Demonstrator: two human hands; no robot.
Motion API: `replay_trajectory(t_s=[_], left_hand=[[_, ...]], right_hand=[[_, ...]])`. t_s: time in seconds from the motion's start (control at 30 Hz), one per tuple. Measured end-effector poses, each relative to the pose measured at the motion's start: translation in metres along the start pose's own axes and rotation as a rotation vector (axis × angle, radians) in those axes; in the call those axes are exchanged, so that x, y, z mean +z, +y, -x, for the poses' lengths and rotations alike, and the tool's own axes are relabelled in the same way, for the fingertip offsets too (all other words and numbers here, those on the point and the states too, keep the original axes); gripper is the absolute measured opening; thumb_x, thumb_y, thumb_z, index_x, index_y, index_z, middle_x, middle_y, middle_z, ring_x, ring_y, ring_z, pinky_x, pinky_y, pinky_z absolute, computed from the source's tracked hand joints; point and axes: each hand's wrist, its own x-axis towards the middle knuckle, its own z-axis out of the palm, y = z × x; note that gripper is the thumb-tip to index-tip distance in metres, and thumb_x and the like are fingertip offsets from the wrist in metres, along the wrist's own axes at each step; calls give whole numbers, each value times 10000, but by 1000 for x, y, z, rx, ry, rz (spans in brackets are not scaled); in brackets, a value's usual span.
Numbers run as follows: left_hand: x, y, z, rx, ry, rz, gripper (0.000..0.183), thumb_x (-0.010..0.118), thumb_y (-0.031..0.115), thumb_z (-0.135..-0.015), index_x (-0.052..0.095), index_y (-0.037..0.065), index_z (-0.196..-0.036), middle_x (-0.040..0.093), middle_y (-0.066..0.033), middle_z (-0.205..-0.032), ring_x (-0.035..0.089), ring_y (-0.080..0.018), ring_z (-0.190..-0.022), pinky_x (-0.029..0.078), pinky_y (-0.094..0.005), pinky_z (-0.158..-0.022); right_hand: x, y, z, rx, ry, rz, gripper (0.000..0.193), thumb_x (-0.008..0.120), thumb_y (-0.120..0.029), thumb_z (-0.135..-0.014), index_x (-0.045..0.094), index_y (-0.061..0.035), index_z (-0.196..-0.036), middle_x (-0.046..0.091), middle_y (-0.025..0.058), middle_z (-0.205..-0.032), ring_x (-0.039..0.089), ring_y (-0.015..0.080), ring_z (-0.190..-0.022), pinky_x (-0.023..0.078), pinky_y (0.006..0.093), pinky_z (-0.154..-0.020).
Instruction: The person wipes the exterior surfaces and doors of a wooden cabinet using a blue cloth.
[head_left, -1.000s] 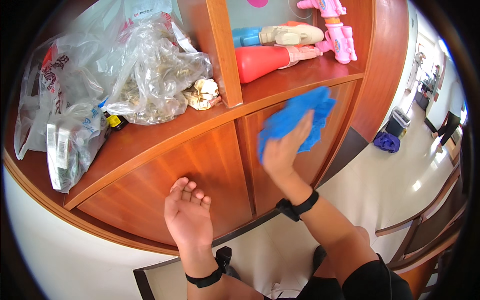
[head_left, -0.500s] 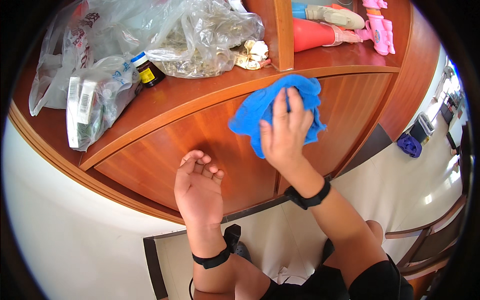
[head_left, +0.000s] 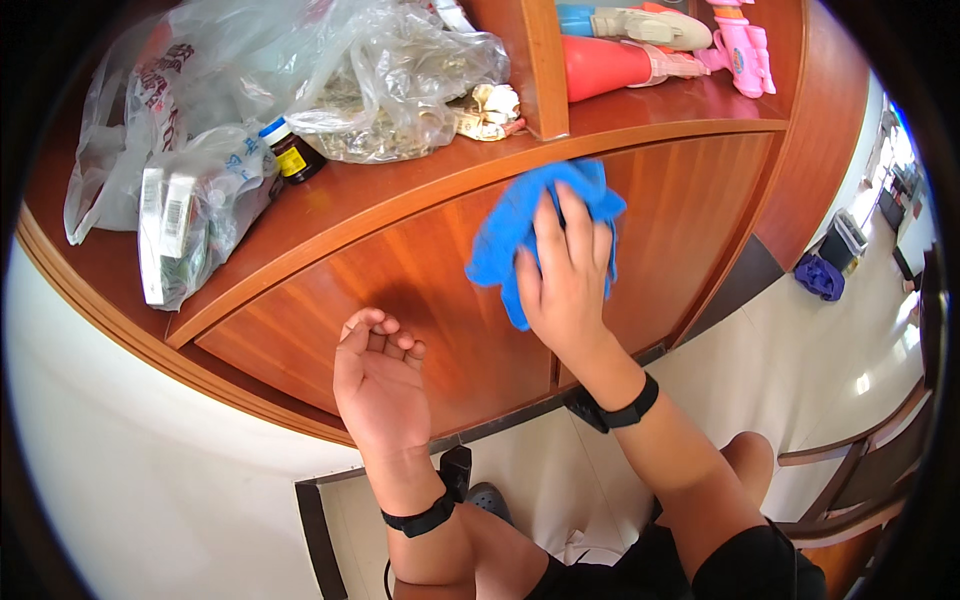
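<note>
My right hand (head_left: 568, 270) presses a bunched blue cloth (head_left: 505, 235) against the upper part of the reddish-brown wooden cabinet door (head_left: 440, 270), just under the shelf edge. The fingers lie over the cloth, and part of it hangs loose to the left. My left hand (head_left: 385, 380) is raised before the cabinet front, palm up, with its fingers loosely curled and apart from the thumb. Nothing lies in that palm. Black bands circle both wrists.
On the shelf (head_left: 390, 195) above stand clear plastic bags (head_left: 380, 90), a bag of white boxes (head_left: 185, 220) and a dark bottle (head_left: 292, 155) with a blue cap. Past a divider (head_left: 548, 75) lie a red toy (head_left: 610, 70) and a pink toy (head_left: 742, 55). A wooden chair (head_left: 860, 480) stands right.
My right hand and the cloth have shifted slightly left and down across the door. The left hand stays raised, its pose nearly the same. The whole view has turned a little.
</note>
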Motion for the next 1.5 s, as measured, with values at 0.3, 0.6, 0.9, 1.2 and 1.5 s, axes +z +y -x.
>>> replay_trajectory(t_s=[0.3,0.6,0.9,1.2,1.5], left_hand=[[0,-2,4,13,-18,-79,148,527,210,-977,599,85,-1009,569,-22,-927,531,-167,-834,439,-325,-800],[4,-9,11,23,-123,-300,164,529,197,-1001,617,59,-1010,585,-32,-920,538,-158,-840,438,-311,-807],[11,-22,16,-24,-339,-703,332,481,281,-1052,662,10,-1116,674,-62,-1013,600,-156,-931,460,-305,-891],[12,-50,29,-554,-819,-232,609,402,514,-1067,613,-19,-1271,676,-112,-1177,636,-205,-1084,483,-358,-985],[33,-67,34,-479,-613,-347,277,633,176,-1000,614,6,-1218,668,-39,-1061,626,-128,-959,511,-306,-902]], right_hand=[[-17,10,-8,-3,-28,-124,629,708,-120,-821,507,-2,-1406,631,176,-1265,568,361,-958,462,419,-894],[-31,3,33,263,-164,-278,618,724,-106,-820,511,-38,-1396,672,180,-1048,606,383,-931,522,446,-793],[-113,23,71,1506,-126,-1910,360,597,-219,-944,595,-45,-1260,659,87,-1136,636,213,-1053,510,374,-987],[-164,14,72,1270,-365,-1609,378,600,-287,-985,583,-66,-1291,653,79,-1179,618,197,-1107,494,351,-1015],[-147,52,119,1169,-435,-1313,377,598,-300,-996,580,-72,-1297,649,76,-1187,619,191,-1104,497,343,-1005]])
